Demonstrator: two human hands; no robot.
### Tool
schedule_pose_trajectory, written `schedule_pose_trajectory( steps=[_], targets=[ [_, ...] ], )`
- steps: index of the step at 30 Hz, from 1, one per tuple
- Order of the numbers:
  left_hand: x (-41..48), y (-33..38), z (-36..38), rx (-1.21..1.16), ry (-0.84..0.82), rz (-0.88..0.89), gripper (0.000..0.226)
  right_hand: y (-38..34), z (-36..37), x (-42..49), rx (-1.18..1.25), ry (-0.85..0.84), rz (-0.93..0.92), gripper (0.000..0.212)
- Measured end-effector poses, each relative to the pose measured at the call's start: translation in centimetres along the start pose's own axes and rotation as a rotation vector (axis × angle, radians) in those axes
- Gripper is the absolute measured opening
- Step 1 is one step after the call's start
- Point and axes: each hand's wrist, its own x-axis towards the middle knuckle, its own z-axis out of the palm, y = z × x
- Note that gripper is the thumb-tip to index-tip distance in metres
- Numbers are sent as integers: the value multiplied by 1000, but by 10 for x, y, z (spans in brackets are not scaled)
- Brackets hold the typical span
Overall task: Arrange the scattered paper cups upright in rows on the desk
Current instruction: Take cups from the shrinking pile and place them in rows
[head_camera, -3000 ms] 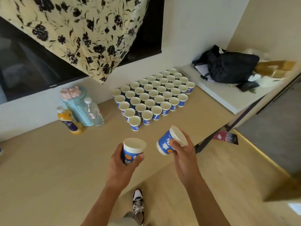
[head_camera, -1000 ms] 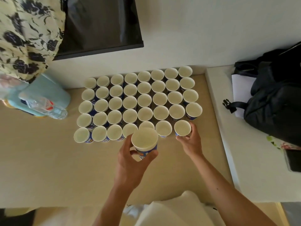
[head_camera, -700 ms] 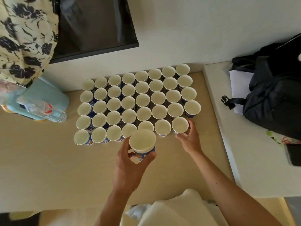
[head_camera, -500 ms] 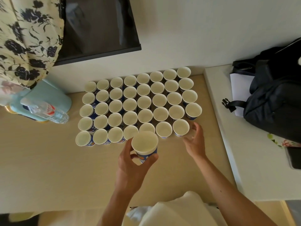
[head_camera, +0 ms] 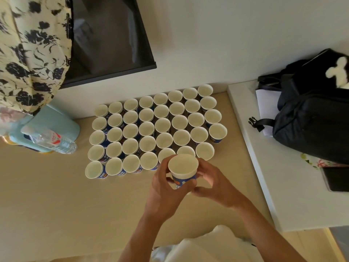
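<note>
Several white paper cups with blue printed sides stand upright in tight rows [head_camera: 156, 127] on the beige desk [head_camera: 56, 201] against the wall. One more upright paper cup [head_camera: 182, 168] is lifted just in front of the nearest row. My left hand [head_camera: 166, 188] grips it from the left, fingers curled round its side. My right hand [head_camera: 213, 181] has come in from the right, fingers and thumb curved round the same cup.
A clear water bottle [head_camera: 54, 141] and a light blue container [head_camera: 54, 121] sit left of the cups. A black backpack [head_camera: 311, 114] and a dark phone [head_camera: 336, 179] lie on the white side table [head_camera: 273, 186] at right. A floral cloth [head_camera: 32, 50] hangs over a dark screen [head_camera: 105, 38].
My right hand let go of the cup it set at the right end of the front row and moved left onto the cup my left hand holds. That cup shifted slightly right.
</note>
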Motion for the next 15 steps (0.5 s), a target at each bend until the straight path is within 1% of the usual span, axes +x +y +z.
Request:
schedule_pose_trajectory(
  steps=[3,5,7,9,10,13,15],
  targets=[
    [-1,1,5,-14,-29,9,61,-1,-3,-4,-5,36,2,70],
    [-4,0,7,-6,-85,10,60,2,-6,-7,-42,70,-8,70],
    [-6,-1,9,31,-147,4,68,8,-9,-9,-71,137,-12,69],
    [-9,-2,8,67,-161,-26,79,17,-17,-10,-74,275,0,68],
    [-10,-3,7,67,-153,-46,81,22,-23,-9,-71,357,4,67],
    [-12,-4,5,25,-110,-112,73,41,-43,-3,-60,584,73,58],
    [-14,-7,5,-11,-81,-156,68,59,-58,1,-86,661,134,57]
  ],
)
